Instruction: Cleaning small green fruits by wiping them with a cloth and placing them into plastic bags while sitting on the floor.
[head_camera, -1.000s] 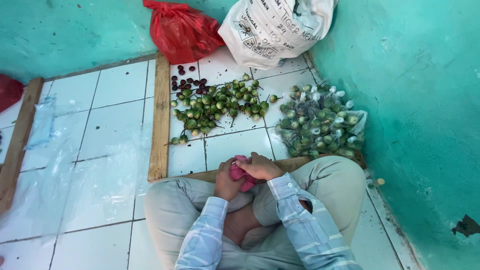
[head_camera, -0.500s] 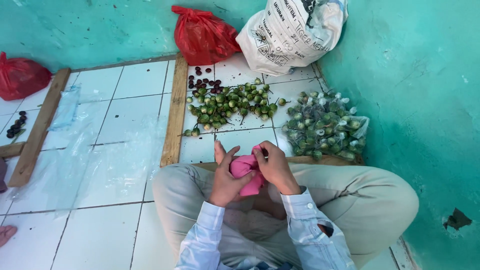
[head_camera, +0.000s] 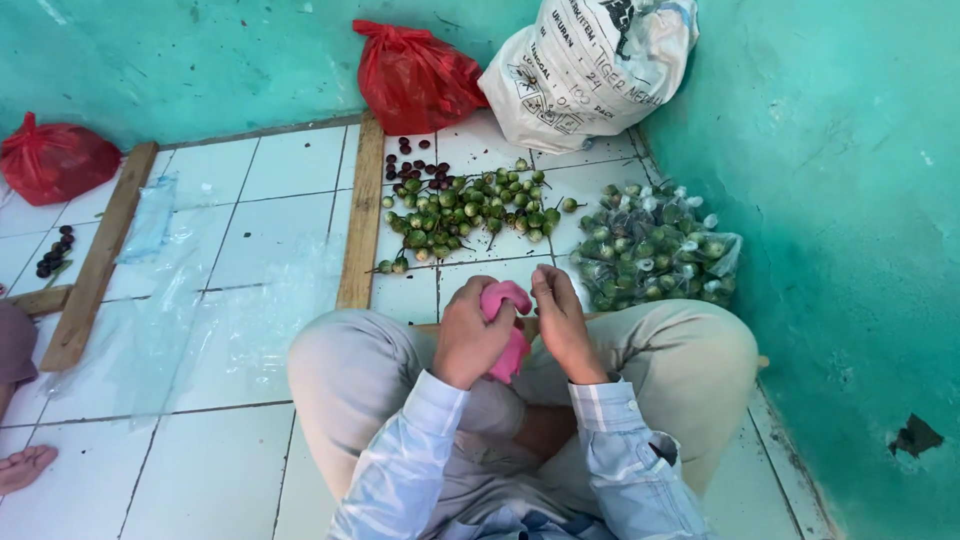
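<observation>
Right now I see both hands at frame centre, over the lap: left hand (head_camera: 472, 340) has its fingers closed around a pink bag (head_camera: 510, 330), right hand (head_camera: 562, 325) pinches the bag's top edge with fingertips together. The bag sits between the two hands, just below the loose green fruits (head_camera: 470, 205) on the floor tiles (head_camera: 230, 400).

Risks as I judge them: the pink plastic looks thin and bunched, so a hard pull from the right hand could tear it or slip it out of the pinch. The fruits are round and lie loose, so a knee nudge could roll them toward the dark fruits (head_camera: 415, 165) above them and mix the piles. The packed clear bags (head_camera: 655, 250) at centre right lean near the right knee and could topple. I can't tell whether the pink bag is empty.
</observation>
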